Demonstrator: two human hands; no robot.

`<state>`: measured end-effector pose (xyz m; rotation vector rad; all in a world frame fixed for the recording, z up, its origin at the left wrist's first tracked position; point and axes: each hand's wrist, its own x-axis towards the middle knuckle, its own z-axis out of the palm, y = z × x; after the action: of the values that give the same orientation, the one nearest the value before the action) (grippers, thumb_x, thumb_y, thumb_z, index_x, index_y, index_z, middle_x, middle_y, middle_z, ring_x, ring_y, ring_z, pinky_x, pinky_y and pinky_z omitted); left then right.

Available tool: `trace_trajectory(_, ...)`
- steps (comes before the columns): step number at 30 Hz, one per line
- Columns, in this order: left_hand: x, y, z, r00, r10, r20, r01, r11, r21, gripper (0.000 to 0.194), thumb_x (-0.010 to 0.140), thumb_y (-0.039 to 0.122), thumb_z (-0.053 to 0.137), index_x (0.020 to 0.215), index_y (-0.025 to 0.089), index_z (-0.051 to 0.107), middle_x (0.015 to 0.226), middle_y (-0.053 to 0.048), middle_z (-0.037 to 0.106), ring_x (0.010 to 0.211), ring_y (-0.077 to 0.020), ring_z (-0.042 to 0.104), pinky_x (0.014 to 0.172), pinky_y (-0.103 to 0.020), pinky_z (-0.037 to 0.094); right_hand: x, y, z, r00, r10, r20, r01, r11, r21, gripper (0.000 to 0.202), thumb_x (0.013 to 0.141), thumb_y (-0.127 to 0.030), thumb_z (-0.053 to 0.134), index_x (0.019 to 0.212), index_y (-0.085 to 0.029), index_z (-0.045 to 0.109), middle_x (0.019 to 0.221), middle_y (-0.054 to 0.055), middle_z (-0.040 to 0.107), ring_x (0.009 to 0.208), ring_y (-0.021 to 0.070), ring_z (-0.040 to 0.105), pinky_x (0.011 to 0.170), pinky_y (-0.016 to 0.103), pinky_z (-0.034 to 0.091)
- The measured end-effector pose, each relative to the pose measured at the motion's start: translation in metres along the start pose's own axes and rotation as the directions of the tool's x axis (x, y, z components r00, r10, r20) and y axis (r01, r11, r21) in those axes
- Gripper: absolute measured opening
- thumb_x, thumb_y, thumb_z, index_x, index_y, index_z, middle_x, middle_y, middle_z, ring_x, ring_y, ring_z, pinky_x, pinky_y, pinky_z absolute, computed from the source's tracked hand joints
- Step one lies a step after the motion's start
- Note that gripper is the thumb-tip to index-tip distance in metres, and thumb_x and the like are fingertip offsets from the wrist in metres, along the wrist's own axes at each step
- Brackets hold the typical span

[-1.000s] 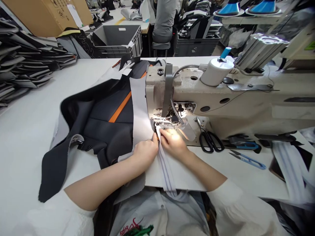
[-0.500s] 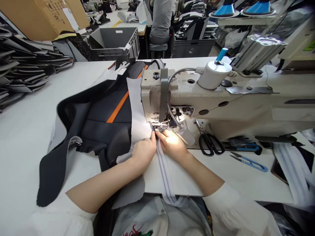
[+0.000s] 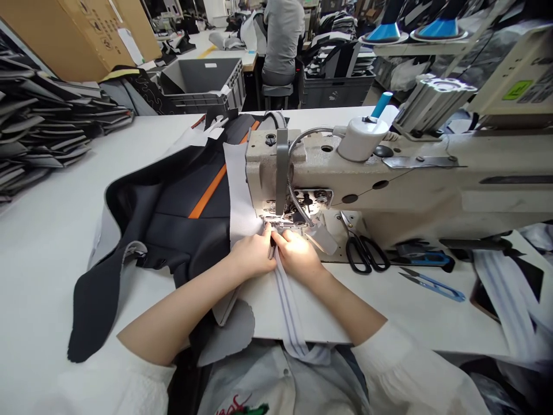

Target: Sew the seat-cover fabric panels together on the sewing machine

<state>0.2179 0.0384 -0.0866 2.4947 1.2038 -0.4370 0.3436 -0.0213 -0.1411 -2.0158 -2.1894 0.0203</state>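
My left hand [image 3: 253, 255] is closed on the edge of the black cover [image 3: 185, 230], just in front of the sewing machine's lit needle area [image 3: 279, 222]. The cover has an orange stripe and a pale backing strip, and it spreads out to the left of the machine. Beside it, my right hand [image 3: 298, 253] pinches the striped white webbing [image 3: 287, 305], its fingertips close to the presser foot. This webbing hangs down over the table's front edge toward my lap. My fingertips nearly meet, and they partly hide the seam.
Black-handled scissors [image 3: 366, 253] and blue thread snips [image 3: 436, 285] lie right of my hands. Stacked dark pieces [image 3: 38, 121] stand at the left. Behind the table [image 3: 38, 248] are grey crates [image 3: 209, 80] and a seated person [image 3: 280, 43].
My left hand has shifted slightly and now bunches the cover's edge closer to the webbing. The cover's front flap has turned near my wrist. The whole view has moved a little.
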Motion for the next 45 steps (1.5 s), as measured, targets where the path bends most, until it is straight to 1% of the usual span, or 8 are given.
trace_trajectory(7,0.008,0.001,-0.002,0.998,-0.041,0.041,0.04,0.999,0.017,0.083,0.074,0.035,0.045,0.146,0.011,0.01,0.106,-0.017,0.065,0.096,-0.0321,0.063,0.072,-0.037,0.049,0.0,-0.003,-0.002,1.0,0.016,0.025,-0.016,1.0,0.004,0.039,0.087,-0.015,0.042,0.124,-0.015,0.053,0.09,0.01,0.059,0.079,0.0188,0.054,0.067,0.026,0.04)
trace_trajectory(12,0.016,0.003,-0.003,1.0,-0.028,0.01,0.028,0.999,0.027,0.068,0.078,0.034,0.042,0.14,0.01,0.03,0.111,-0.016,0.064,0.098,-0.0306,0.062,0.073,-0.036,0.05,-0.003,-0.001,0.004,0.997,0.07,-0.044,-0.067,0.995,0.08,0.041,0.086,-0.017,0.043,0.126,-0.018,0.053,0.086,0.007,0.06,0.076,0.018,0.054,0.066,0.026,0.04)
trace_trajectory(17,-0.02,0.001,0.013,0.985,0.128,-0.113,-0.097,0.965,0.242,0.059,0.082,0.028,0.042,0.137,0.008,0.034,0.096,-0.014,0.065,0.084,-0.0285,0.064,0.065,-0.036,0.051,-0.011,0.013,0.011,0.965,0.175,-0.193,-0.14,0.974,0.18,0.03,0.089,-0.021,0.039,0.105,-0.019,0.064,0.088,0.006,0.063,0.085,0.0185,0.054,0.078,0.027,0.039)
trace_trajectory(23,-0.048,-0.009,0.037,0.969,0.218,-0.116,-0.148,0.89,0.431,0.055,0.083,0.007,0.035,0.138,0.008,0.034,0.094,-0.014,0.061,0.078,-0.0226,0.062,0.061,-0.032,0.05,-0.011,0.007,0.015,0.972,0.126,-0.196,-0.08,0.97,0.228,0.029,0.088,-0.023,0.041,0.104,-0.017,0.064,0.082,0.006,0.062,0.081,0.0186,0.055,0.076,0.028,0.041)
trace_trajectory(30,-0.033,-0.007,0.035,0.953,0.288,-0.095,-0.238,0.905,0.351,0.055,0.082,0.007,0.035,0.137,0.006,0.033,0.093,-0.012,0.062,0.079,-0.0202,0.063,0.062,-0.027,0.049,-0.009,0.003,0.018,0.979,0.011,-0.202,0.051,0.953,0.298,0.033,0.089,-0.019,0.039,0.116,-0.013,0.058,0.091,0.009,0.061,0.087,0.0188,0.055,0.079,0.029,0.045)
trace_trajectory(35,-0.024,-0.009,0.034,0.957,0.258,-0.129,-0.216,0.937,0.275,0.054,0.083,0.011,0.034,0.138,0.009,0.034,0.092,-0.01,0.063,0.076,-0.0204,0.063,0.06,-0.028,0.049,-0.006,0.006,0.015,0.994,-0.052,-0.095,0.071,0.974,0.215,0.031,0.09,-0.017,0.039,0.113,-0.012,0.059,0.091,0.011,0.059,0.083,0.0186,0.053,0.076,0.028,0.044)
trace_trajectory(42,-0.005,-0.01,0.029,0.954,0.228,-0.193,-0.18,0.954,0.239,0.043,0.088,0.015,0.029,0.129,0.012,0.044,0.089,-0.009,0.062,0.074,-0.0211,0.063,0.06,-0.031,0.048,0.003,0.01,0.02,0.993,0.0,-0.117,0.021,0.983,0.18,0.034,0.09,-0.018,0.041,0.12,-0.016,0.057,0.091,0.008,0.057,0.077,0.016,0.05,0.068,0.025,0.04)
trace_trajectory(45,-0.01,-0.012,0.025,0.939,0.248,-0.238,-0.19,0.952,0.241,0.04,0.091,0.018,0.026,0.121,0.014,0.051,0.093,-0.01,0.061,0.08,-0.021,0.06,0.066,-0.032,0.049,0.004,0.012,0.02,0.989,0.022,-0.149,-0.004,0.992,0.125,0.035,0.086,-0.015,0.044,0.117,-0.023,0.061,0.086,0.006,0.056,0.072,0.0154,0.049,0.064,0.025,0.037)
